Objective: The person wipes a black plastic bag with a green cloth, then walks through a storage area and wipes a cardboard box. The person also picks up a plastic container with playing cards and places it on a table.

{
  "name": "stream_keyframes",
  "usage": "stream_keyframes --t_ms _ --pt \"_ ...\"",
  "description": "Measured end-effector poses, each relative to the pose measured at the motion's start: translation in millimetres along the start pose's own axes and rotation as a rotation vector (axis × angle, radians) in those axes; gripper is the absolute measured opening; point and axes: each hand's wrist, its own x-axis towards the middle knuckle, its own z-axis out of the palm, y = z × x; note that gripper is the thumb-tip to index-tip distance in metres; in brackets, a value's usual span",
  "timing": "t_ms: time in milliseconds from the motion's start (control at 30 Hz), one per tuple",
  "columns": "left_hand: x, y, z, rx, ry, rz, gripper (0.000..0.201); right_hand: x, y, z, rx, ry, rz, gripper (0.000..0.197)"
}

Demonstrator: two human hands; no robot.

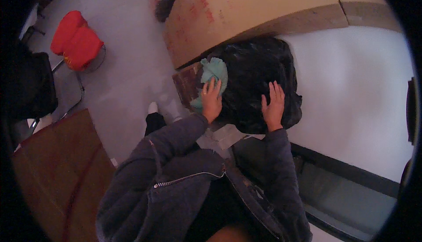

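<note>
A dark grey jacket (176,207), cut off below, is nearest, its right sleeve crossing the near edge of the white worktop (347,79). Toward the worktop's left end sits a black plastic bag (250,83), contents hidden, long axis seemingly running away from the person. The right hand (274,108) rests on it, unclenched; the left hand (212,101) partly covers a lengthwise-lying green cloth (215,68), whether pinching it I cannot tell.

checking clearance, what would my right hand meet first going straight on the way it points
Your right hand would likely meet more of the black plastic bag first, with the cardboard box beyond; whether the hand touches the bag is unclear.
</note>
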Motion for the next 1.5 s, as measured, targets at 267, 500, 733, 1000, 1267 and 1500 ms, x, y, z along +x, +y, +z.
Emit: stream_keyframes --t_ms 267,500,733,1000,1267,1500 --pt "41 38 24 -0.052 0.134 0.107 0.064 11 65 34 -0.371 -0.489 0.055 0.035" --pt "10 61 109 0.227 -0.199 0.475 0.044 28 132 32 0.212 -0.143 0.283 0.025" --pt "26 -9 48 0.483 -0.291 0.543 0.021 11 145 28 0.195 -0.080 0.231 0.025" --pt "11 -68 -37 0.338 -0.015 0.112 0.022 10 134 14 0.066 -0.147 0.313 0.027" --pt "18 -48 -29 0.143 0.465 -0.101 0.045 11 173 50 0.071 -0.055 0.340 0.031" --pt "34 20 7 0.326 0.072 0.346 0.052 17 162 40 0.014 -0.116 0.319 0.033"
